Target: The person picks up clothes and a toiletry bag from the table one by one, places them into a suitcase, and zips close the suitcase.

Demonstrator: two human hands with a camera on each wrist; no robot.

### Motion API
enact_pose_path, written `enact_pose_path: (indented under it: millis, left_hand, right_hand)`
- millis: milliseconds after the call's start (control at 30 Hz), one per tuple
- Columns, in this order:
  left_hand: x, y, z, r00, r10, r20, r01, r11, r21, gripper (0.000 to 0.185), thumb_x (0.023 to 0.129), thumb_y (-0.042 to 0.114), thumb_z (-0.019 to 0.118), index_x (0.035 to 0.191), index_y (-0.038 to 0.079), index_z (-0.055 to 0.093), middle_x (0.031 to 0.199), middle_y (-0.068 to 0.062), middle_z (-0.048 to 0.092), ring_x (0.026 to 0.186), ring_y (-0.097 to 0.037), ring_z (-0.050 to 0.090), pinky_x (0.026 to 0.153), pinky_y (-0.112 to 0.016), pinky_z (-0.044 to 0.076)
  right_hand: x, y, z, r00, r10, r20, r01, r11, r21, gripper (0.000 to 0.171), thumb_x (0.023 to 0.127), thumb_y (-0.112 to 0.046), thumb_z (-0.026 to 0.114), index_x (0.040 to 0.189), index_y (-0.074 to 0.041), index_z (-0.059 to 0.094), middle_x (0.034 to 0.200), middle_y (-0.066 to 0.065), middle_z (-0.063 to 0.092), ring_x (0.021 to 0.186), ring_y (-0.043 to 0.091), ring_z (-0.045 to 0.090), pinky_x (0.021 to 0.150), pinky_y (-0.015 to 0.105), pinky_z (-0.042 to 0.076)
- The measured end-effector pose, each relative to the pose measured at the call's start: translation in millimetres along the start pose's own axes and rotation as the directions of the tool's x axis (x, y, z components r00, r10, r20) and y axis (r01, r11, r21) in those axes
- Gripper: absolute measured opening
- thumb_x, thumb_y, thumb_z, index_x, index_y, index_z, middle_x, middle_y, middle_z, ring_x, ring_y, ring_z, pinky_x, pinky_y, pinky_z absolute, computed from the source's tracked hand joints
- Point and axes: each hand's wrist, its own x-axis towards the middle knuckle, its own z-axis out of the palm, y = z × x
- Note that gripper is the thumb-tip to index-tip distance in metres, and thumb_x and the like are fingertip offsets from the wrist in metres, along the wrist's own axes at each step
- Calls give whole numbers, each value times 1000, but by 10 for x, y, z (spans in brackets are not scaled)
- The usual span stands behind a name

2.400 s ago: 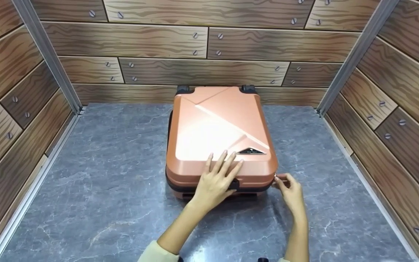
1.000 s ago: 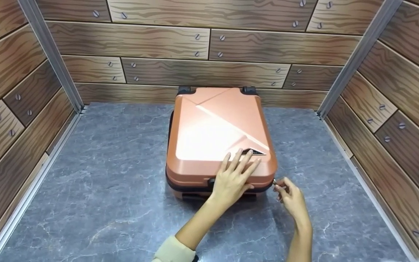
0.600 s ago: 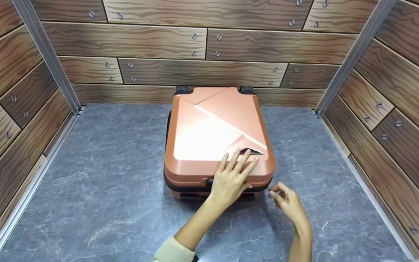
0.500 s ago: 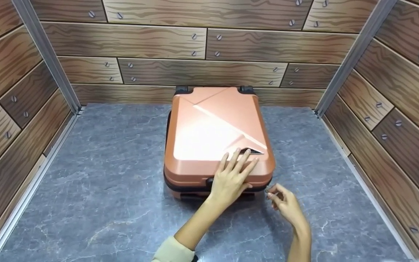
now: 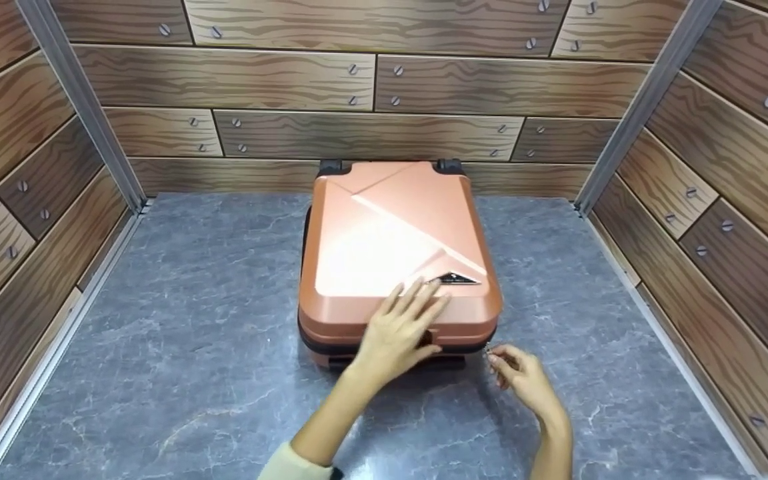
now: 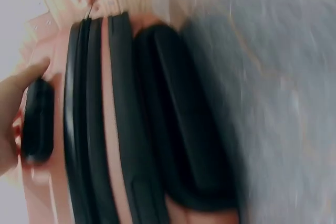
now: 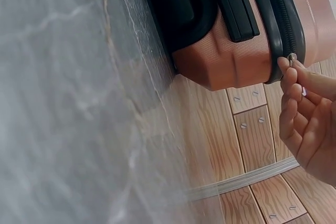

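Observation:
A rose-gold hard-shell suitcase (image 5: 411, 207) lies flat with its wheels toward the back wall. My left hand (image 5: 391, 337) rests on its near edge, fingers spread and straight over the rim, just left of the black triangular badge (image 5: 456, 279). In the left wrist view its thumb lies by a black side handle (image 6: 39, 121). At the near right corner, my right hand (image 5: 524, 379) pinches the metal zipper pull (image 7: 292, 57) between thumb and index finger. The black zipper (image 7: 286, 19) runs around the side, its teeth together behind the pull in the right wrist view.
A grey marble-patterned floor (image 5: 191, 320) lies around the suitcase. Wood-plank-patterned walls (image 5: 291, 80) stand at the back and both sides, with metal corner strips (image 5: 81, 100). The suitcase's wheels (image 5: 449, 166) are close to the back wall.
My right hand has moved around the near right corner, toward the front and slightly left. My left hand slid right along the edge, then back left, uncovering the badge.

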Motion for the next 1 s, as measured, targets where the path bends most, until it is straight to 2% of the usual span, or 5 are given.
enact_pose_path:
  millis: [233,333,433,700,1000]
  left_hand:
    - [-313,-404,-224,997,-50,57,51,999,-11,92,68,61,67,141,13,36,145,-10,30,133,-27,24,108,-42,16]
    - [-441,-559,-283,996,-86,22,87,996,-19,96,64,63,68,139,12,39,143,-10,34,131,-29,28,107,-45,18]
    - [-526,-662,-278,991,-121,-58,119,993,-24,97,59,62,73,136,11,44,140,-10,39,129,-30,32,105,-46,21]
    - [-593,-695,-133,965,-127,-227,112,991,-77,94,54,54,80,131,8,51,133,-13,46,124,-32,38,104,-46,24]
    - [-602,-682,-115,951,-139,-276,112,987,-114,90,55,51,80,129,7,53,133,-14,47,124,-34,38,103,-47,24]
  right_hand:
    - [31,-28,17,1000,17,17,-16,998,-65,10,90,0,55,89,8,60,71,18,56,53,15,50,49,28,47]
    - [42,-49,18,999,21,32,-18,996,-88,10,91,-2,54,88,7,59,73,18,58,58,20,54,53,33,50]
    - [49,-80,17,999,25,46,-20,994,-109,12,92,-4,52,88,6,58,76,16,60,66,27,58,60,37,52]
    - [93,-132,-28,996,47,80,-37,992,-125,13,92,-1,50,84,7,56,75,14,60,70,28,60,64,41,53]
    - [128,-138,-65,995,24,101,-14,995,-99,13,91,-1,52,81,7,56,72,15,58,64,23,59,63,41,53]
